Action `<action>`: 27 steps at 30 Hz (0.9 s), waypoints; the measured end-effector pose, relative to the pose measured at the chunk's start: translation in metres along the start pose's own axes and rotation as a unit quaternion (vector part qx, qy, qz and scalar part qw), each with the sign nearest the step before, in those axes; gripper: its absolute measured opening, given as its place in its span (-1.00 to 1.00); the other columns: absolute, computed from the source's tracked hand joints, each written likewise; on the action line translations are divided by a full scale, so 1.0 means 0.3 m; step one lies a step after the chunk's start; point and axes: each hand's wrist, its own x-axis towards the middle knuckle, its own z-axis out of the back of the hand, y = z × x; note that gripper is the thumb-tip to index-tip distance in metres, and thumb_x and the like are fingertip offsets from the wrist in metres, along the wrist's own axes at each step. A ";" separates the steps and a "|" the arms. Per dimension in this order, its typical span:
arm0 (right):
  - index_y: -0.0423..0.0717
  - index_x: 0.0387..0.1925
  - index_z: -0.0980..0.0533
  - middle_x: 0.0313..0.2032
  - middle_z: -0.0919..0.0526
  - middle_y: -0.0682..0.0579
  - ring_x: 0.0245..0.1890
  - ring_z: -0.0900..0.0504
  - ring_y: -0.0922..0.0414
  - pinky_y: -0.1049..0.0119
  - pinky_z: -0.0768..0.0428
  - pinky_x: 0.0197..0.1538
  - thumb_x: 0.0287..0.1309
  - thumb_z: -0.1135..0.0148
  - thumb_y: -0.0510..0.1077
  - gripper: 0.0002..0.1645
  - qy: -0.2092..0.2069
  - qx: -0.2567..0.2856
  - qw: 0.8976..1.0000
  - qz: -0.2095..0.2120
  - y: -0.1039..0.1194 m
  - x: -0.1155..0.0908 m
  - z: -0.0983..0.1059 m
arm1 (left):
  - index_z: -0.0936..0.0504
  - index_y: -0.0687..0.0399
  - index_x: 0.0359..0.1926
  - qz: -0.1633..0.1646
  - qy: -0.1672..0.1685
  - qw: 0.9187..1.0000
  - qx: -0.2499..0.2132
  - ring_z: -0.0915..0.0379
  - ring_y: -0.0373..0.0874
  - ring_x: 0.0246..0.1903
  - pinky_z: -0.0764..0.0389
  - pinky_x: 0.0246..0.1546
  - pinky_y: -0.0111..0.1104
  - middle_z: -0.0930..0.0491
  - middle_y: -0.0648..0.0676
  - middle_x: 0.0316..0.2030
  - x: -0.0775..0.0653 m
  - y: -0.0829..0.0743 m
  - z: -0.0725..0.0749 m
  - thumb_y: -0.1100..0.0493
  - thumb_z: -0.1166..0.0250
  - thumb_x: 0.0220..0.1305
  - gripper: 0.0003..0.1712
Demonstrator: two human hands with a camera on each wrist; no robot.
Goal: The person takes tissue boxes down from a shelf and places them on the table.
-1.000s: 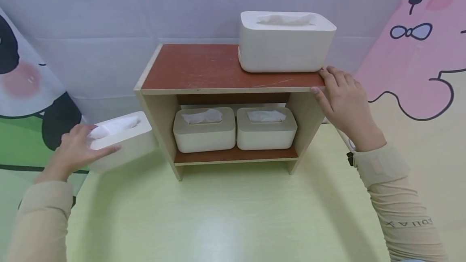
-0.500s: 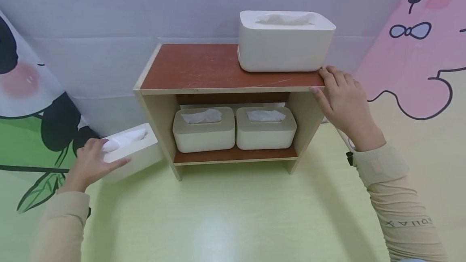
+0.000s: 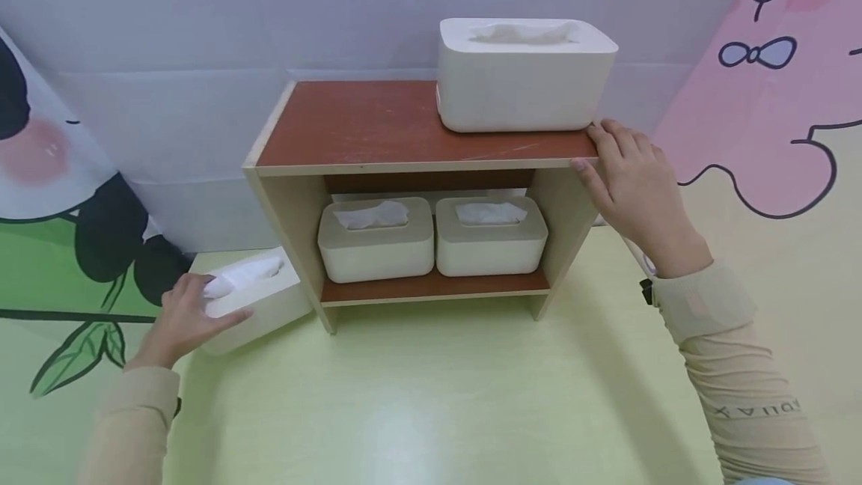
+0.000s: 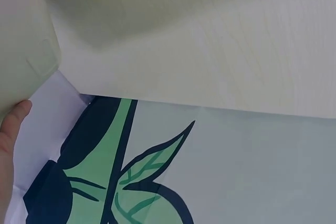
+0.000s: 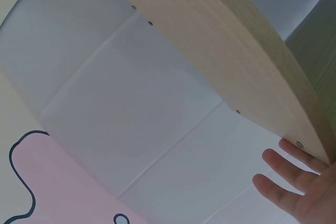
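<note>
The tissue box (image 3: 272,302) sits at the left, at a slant just beside the outer side of the low wooden cabinet (image 3: 350,122), above or on the bench (image 3: 404,395); whether its base touches down, or its right end meets the cabinet, cannot be told. It looks like smooth hard plastic, so it should be light and stiff, a little slippery on its flat sides, and not very fragile. A hold across the narrow end, thumb on the long near wall, seems sound; the soft tissue (image 3: 245,275) in the slot would only tear or pull out. The left hand (image 3: 191,324) has just that hold, its thumb along the near wall and its other fingers clamped over the left end. The right hand (image 3: 640,185) rests on the cabinet's front right corner, fingers fairly straight and apart, thumb by the front edge. On the lower shelf stand a left inner box (image 3: 376,260) and a right inner box (image 3: 491,251), side by side, while an upper box (image 3: 525,88) stands at the right of the cabinet's top. Compared with half a second ago, the held box is lower and farther right in the head view, closer in to the cabinet; the right hand and other boxes look unchanged.
</note>
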 end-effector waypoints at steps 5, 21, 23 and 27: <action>-0.21 0.26 -0.22 0.25 -0.29 -0.23 0.19 -0.29 -0.24 -0.23 -0.29 0.09 0.33 0.15 0.11 -0.37 -0.004 0.000 1.000 0.003 -0.001 0.001 -0.003 | -0.34 0.37 -0.01 -0.012 -0.006 1.000 -0.008 -0.18 0.35 -0.13 -0.18 -0.22 0.12 -0.30 0.36 -0.05 -0.003 0.010 -0.035 -0.20 -0.45 -0.22 -0.09; -0.22 0.27 -0.21 0.25 -0.27 -0.24 0.21 -0.27 -0.24 -0.23 -0.27 0.11 0.34 0.20 0.12 -0.36 0.004 0.006 1.000 -0.004 0.000 -0.001 0.004 | -0.30 0.48 -0.04 -0.047 -0.033 0.998 -0.033 -0.18 0.27 -0.16 -0.12 -0.20 0.09 -0.27 0.40 -0.12 -0.020 0.040 -0.090 -0.07 -0.51 -0.30 -0.07; -0.21 0.27 -0.21 0.25 -0.27 -0.24 0.21 -0.27 -0.24 -0.23 -0.27 0.11 0.34 0.20 0.12 -0.36 0.005 0.006 1.000 -0.004 0.000 0.000 0.003 | -0.28 0.48 -0.02 -0.041 -0.026 0.998 -0.033 -0.18 0.29 -0.18 -0.14 -0.24 0.06 -0.26 0.40 -0.11 -0.028 0.044 -0.092 -0.06 -0.51 -0.28 -0.06; -0.21 0.27 -0.21 0.25 -0.27 -0.24 0.21 -0.27 -0.24 -0.22 -0.27 0.12 0.34 0.19 0.12 -0.36 0.007 0.005 1.000 -0.002 0.001 0.000 0.003 | -0.28 0.45 -0.01 -0.041 -0.023 0.998 -0.035 -0.19 0.33 -0.22 -0.17 -0.28 0.05 -0.25 0.38 -0.12 -0.042 0.049 -0.097 -0.04 -0.51 -0.28 -0.07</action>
